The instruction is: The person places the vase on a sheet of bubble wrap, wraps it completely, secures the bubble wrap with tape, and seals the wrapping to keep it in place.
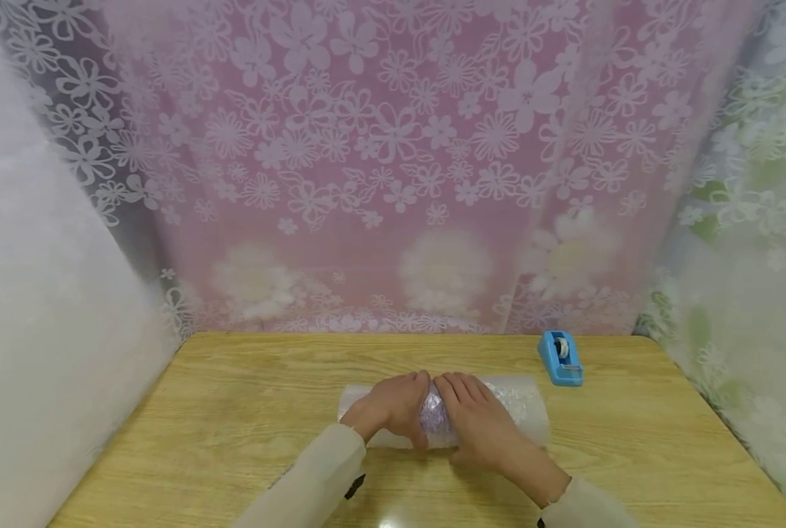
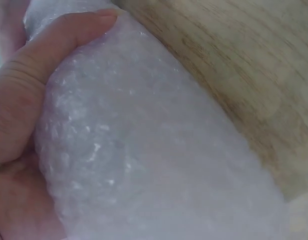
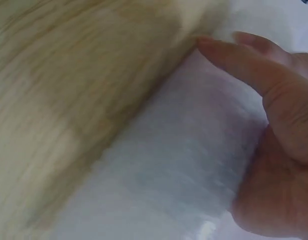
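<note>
A roll of clear bubble wrap (image 1: 530, 414) lies sideways near the middle of the table, and something purple (image 1: 435, 414) shows through it between the hands. My left hand (image 1: 395, 403) grips the roll left of its middle. In the left wrist view the thumb (image 2: 59, 40) lies along the bubbled surface. Just right of the purple part, my right hand (image 1: 482, 425) holds the roll with its fingers bent over the top. The right wrist view shows that thumb (image 3: 258, 70) against the near side of the wrap. What the wrap encloses is mostly hidden.
A blue tape dispenser (image 1: 561, 359) with a roll of tape stands at the back right of the wooden table (image 1: 248, 411). Behind the table's far edge hangs a pink flowered curtain (image 1: 366, 183), and pale sheets hang at both sides.
</note>
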`<state>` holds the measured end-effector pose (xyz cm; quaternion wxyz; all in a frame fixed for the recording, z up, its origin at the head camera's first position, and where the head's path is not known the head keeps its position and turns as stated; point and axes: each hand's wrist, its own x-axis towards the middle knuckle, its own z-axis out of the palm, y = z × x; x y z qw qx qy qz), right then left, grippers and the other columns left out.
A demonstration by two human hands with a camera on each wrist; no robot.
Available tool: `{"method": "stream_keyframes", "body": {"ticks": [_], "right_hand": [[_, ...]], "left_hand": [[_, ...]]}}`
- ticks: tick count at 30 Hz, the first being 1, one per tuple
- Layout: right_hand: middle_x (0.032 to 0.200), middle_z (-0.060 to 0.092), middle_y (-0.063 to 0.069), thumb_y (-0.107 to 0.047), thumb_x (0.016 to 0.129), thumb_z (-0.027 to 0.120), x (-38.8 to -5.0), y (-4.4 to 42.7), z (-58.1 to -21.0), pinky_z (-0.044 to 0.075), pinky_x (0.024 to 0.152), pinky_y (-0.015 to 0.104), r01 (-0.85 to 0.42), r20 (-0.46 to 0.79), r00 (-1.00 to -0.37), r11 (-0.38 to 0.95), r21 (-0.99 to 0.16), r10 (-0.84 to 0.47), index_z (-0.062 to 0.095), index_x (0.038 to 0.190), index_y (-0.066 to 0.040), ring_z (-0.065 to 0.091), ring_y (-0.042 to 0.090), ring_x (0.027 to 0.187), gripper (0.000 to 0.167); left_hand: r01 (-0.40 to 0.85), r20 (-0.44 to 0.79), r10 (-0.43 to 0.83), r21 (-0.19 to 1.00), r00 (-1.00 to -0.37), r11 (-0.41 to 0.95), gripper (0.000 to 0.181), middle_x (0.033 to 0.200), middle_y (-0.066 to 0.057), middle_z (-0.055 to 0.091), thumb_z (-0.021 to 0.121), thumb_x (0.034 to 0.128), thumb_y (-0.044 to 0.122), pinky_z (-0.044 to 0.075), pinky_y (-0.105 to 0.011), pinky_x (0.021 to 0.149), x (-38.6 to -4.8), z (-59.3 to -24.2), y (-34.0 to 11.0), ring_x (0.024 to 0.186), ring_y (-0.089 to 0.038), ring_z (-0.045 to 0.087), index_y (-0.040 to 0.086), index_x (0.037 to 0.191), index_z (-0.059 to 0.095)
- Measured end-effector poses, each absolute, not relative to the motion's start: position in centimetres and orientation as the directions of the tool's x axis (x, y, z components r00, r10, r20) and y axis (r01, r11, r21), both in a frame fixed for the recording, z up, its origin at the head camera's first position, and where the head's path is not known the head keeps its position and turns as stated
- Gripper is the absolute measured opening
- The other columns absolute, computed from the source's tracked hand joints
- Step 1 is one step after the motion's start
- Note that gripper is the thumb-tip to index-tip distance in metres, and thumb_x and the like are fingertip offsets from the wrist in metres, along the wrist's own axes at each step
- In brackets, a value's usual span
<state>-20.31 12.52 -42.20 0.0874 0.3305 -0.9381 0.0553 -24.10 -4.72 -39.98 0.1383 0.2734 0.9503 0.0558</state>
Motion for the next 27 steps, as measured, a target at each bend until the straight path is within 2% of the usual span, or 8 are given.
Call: {"method": "stream_keyframes", "body": {"ticks": [12, 20, 27], "right_hand": [[0.123, 0.050, 0.018, -0.030, 0.051, 0.095, -21.0, 12.2, -43.6, 0.037, 0.100, 0.045, -0.593, 0.299, -0.763, 0.804, 0.026, -0.573, 0.041, 0.133, 0.001, 0.048, 0.034, 0.116, 0.103], [0.116, 0.053, 0.017, -0.030, 0.051, 0.093, -21.7, 11.9, -43.4, 0.043, 0.093, 0.045, -0.596, 0.318, -0.756, 0.803, 0.026, -0.572, 0.044, 0.129, 0.000, 0.052, 0.033, 0.108, 0.097], [0.115, 0.053, 0.017, -0.032, 0.052, 0.090, -22.4, 12.0, -42.8, 0.044, 0.090, 0.046, -0.613, 0.261, -0.759, 0.790, 0.023, -0.597, 0.043, 0.130, 0.002, 0.052, 0.034, 0.105, 0.096]], "left_hand": [[0.486, -0.258, 0.549, 0.270, -0.795, 0.831, 0.080, 0.100, 0.002, 0.056, 0.089, 0.0606, 0.039, 0.048, -0.028, 0.074, -24.8, -39.9, -4.9, 0.087, -0.011, 0.057, 0.012, 0.122, 0.045], [0.471, -0.274, 0.592, 0.397, -0.758, 0.788, 0.073, 0.095, 0.005, 0.051, 0.090, 0.0616, 0.033, 0.048, -0.025, 0.069, -25.7, -40.3, -5.5, 0.080, -0.008, 0.053, 0.013, 0.115, 0.045], [0.490, -0.272, 0.599, 0.376, -0.753, 0.787, 0.075, 0.094, 0.006, 0.051, 0.089, 0.0612, 0.038, 0.047, -0.025, 0.070, -26.2, -40.3, -5.5, 0.080, -0.008, 0.052, 0.014, 0.115, 0.044]]}}
